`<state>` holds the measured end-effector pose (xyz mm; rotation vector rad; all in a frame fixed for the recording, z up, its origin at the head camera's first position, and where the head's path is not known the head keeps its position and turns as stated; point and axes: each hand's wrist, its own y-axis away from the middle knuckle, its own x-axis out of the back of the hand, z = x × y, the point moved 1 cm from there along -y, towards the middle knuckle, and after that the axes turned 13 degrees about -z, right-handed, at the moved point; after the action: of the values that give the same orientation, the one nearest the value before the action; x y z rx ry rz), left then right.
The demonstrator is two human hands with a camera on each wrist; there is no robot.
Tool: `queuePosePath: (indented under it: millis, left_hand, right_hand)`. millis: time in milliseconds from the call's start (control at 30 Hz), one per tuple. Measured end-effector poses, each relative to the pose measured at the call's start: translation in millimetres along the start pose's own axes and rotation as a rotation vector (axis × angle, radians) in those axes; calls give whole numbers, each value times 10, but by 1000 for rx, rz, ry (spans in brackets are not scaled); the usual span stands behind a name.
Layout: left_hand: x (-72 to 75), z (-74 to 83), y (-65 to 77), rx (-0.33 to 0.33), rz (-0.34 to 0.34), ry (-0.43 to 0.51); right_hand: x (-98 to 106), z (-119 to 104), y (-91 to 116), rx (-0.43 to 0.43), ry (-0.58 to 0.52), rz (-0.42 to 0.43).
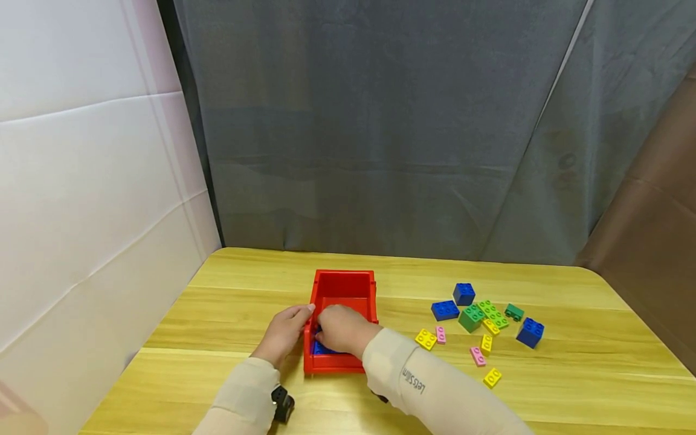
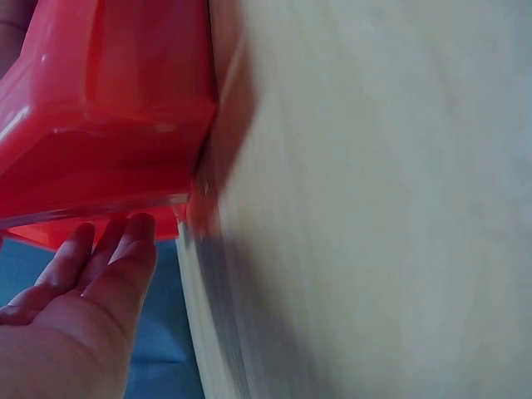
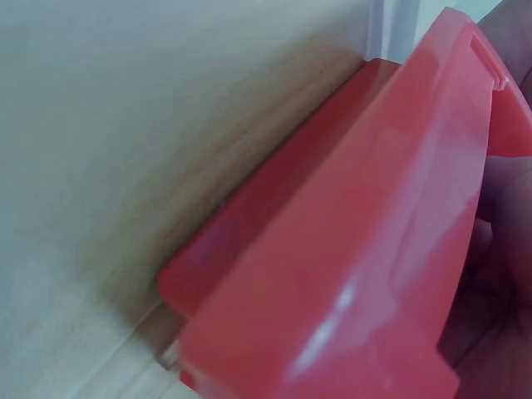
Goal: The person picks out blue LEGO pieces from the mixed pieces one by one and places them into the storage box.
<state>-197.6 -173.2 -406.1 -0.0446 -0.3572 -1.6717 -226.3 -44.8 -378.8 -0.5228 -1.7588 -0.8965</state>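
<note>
Several nearly straight fingers of the left hand (image 1: pixel 285 334) rest at the left rim of the red bin (image 1: pixel 344 363); the right hand (image 1: pixel 347 329) dips inside, over blue bricks (image 1: pixel 323 348) at the near end, any hold hidden. Loose bricks (image 1: pixel 486 344) lie right, on the wooden table (image 1: pixel 261 279).

The tabletop (image 1: pixel 592 344) carries one red bin (image 1: pixel 339 364), four yellow bricks (image 1: pixel 426 339), three blue bricks (image 1: pixel 445 310), two pink bricks (image 1: pixel 478 356), two dark-green pieces (image 1: pixel 471 318) and one lime-green brick (image 1: pixel 493 315). The partly hidden blue pieces (image 1: pixel 323 348) inside the bin cannot be counted.
</note>
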Motion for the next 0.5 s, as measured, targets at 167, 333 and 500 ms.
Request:
queuePosePath:
  millis: [167, 333, 500]
  left_hand:
    - [0, 4, -5, 2, 4, 0]
    - [0, 2, -1, 7, 6, 9]
    - [0, 3, -4, 4, 1, 7]
  right_hand:
    - [4, 8, 0, -6, -41, -16]
    - [6, 14, 11, -4, -77, -32]
    - [-3, 20, 32, -16, -71, -35]
